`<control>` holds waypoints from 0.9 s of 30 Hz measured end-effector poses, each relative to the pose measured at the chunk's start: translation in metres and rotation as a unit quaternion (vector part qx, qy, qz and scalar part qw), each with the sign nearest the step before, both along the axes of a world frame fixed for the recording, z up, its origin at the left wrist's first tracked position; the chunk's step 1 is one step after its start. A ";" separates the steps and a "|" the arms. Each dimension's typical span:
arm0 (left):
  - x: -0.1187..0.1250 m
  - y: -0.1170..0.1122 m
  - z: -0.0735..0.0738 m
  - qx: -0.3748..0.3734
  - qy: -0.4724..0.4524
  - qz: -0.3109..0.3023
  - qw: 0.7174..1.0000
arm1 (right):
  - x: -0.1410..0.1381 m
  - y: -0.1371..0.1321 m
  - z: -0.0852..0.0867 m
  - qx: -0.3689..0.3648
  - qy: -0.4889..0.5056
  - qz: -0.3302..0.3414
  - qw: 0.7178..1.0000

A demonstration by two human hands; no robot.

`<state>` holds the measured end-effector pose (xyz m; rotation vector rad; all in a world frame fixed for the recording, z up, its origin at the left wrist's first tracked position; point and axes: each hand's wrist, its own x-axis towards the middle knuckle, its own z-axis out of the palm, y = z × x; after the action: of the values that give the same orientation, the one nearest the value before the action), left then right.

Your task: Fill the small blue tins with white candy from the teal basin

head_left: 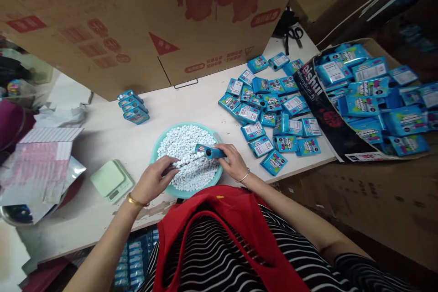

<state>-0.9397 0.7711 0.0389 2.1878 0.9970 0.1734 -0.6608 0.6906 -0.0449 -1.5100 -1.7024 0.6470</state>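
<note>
One red apron [219, 197] over a striped top [294, 242] sits nearest, w/ rows of blue pkts [133, 262] below the table edge to its L. Both hands are above a teal basin [186, 195] full of small white pellets [183, 139], right at the table's near edge. R hand [232, 159], thin bracelet at the wrist, grasps one end of a small blue box [214, 152]; box is held tilted over the basin's R half, its other end pointing L. L hand [155, 178], gold bangle [137, 200] at the wrist, is over the basin's L side, fingers & thumb curved toward each other; can't tell if they grip anything.

L of the basin: pale green scale [107, 180] on the white table [191, 100], w/ papers [37, 169] further L. A bit farther back, a short row of blue boxes [135, 108] stands near the carton. R of the basin: loose pile of similar boxes [272, 100], some overlapping, next to a black-sided container [318, 107] heaped w/ more. Far side: big brown carton [130, 32] w/ red print, plus scissors [296, 34] near its R end.
</note>
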 end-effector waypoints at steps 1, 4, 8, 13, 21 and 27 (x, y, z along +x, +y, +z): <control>0.003 0.003 0.010 0.008 0.018 -0.017 1.000 | -0.004 0.001 0.000 0.006 0.001 0.009 1.000; 0.016 0.009 0.035 0.029 0.123 -0.065 0.990 | -0.013 0.002 -0.001 0.019 0.008 0.032 0.999; 0.038 0.006 0.067 0.071 0.280 -0.092 0.953 | -0.018 0.001 -0.001 0.029 0.010 0.049 0.998; 0.061 -0.007 0.094 0.125 0.357 -0.119 0.918 | -0.021 0.000 -0.002 0.022 0.015 0.053 0.998; 0.012 0.005 0.049 0.111 0.290 -0.002 0.951 | -0.014 0.001 -0.005 0.015 0.025 0.025 0.999; -0.018 -0.004 -0.079 -0.033 0.245 0.045 0.968 | 0.008 0.000 0.001 -0.011 0.028 -0.041 0.999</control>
<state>-0.9576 0.7670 -0.0397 2.1700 1.3495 -0.3742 -0.6526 0.6909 -0.0444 -1.5552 -1.5869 0.6607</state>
